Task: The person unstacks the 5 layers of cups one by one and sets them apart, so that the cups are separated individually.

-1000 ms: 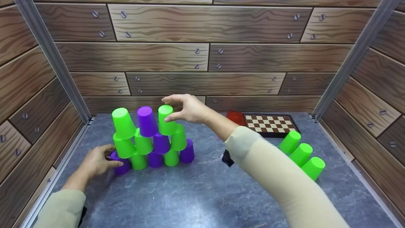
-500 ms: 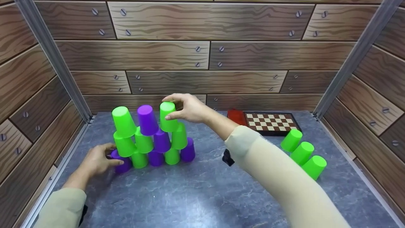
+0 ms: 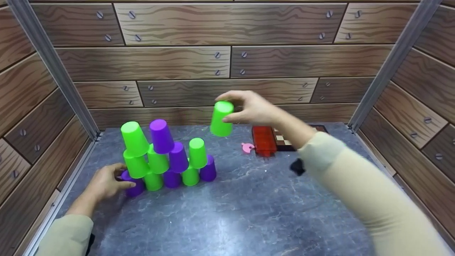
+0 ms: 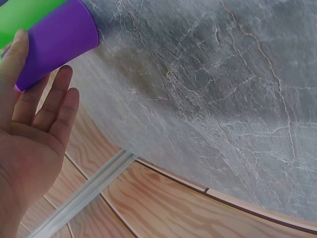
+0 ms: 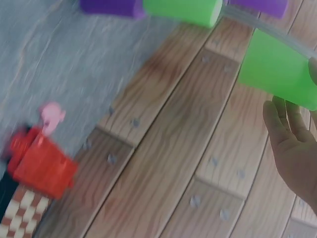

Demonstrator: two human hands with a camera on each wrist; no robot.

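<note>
The right hand [image 3: 254,108] holds a green cup [image 3: 221,118] upside down in the air, with the thumb on the near side and the fingers over the top. The cup hangs above the worktop [image 3: 234,213], to the right of the cup pyramid [image 3: 165,156] and apart from it. In the right wrist view the same cup [image 5: 280,77] lies against the fingers [image 5: 285,121], and the picture is blurred.

The left hand [image 3: 106,183] rests on the worktop at the left end of the pyramid. Its thumb and fingers lie around the purple cup [image 3: 134,185] at the bottom left corner. In the left wrist view the thumb touches the side of this purple cup [image 4: 57,42] and the other fingers [image 4: 52,106] are rather straight beside it, so the grip looks light.

The pyramid has green and purple cups in three rows. The top row has only a green cup [image 3: 134,138] and a purple cup [image 3: 161,136], both tilted a little.

Behind the lifted cup stand a red box [image 3: 263,140] and a chessboard [image 3: 284,142], partly hidden by the right arm. A small pink piece [image 3: 247,147] lies just beside the red box.
</note>
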